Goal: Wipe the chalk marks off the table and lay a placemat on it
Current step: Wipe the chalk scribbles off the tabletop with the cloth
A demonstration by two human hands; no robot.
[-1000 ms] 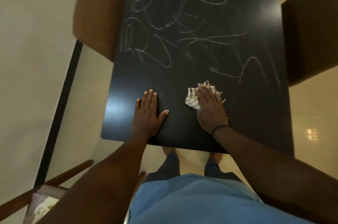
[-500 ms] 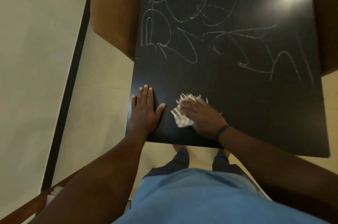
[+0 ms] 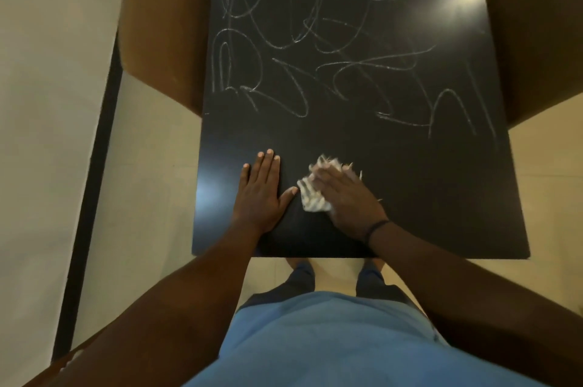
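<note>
1. Nearest us, the front strip of the dark, glossy rectangular table [image 3: 410, 197] looks free of chalk.
2. Our left hand [image 3: 260, 194] lies flat on that strip, fingers straight, thumb spread, holding nothing.
3. Just beside its thumb, our right hand [image 3: 347, 197] presses down on a small crumpled white striped cloth with frayed edges [image 3: 310, 197]. The hand is blurred, so we cannot tell whether the fingers curl round the cloth or lie flat on it.
4. Beyond the hands, white looping chalk marks [image 3: 331, 55] cover the middle and far part of the tabletop, well apart from the cloth.
5. Brown chair backs [image 3: 164, 26] flank the table on both sides.
6. We see no placemat.
7. We judge the risks to be these: the small, bunched cloth may smear chalk instead of lifting it, and long reaches to the far end could leave streaks or slide the cloth off the edge.
</note>
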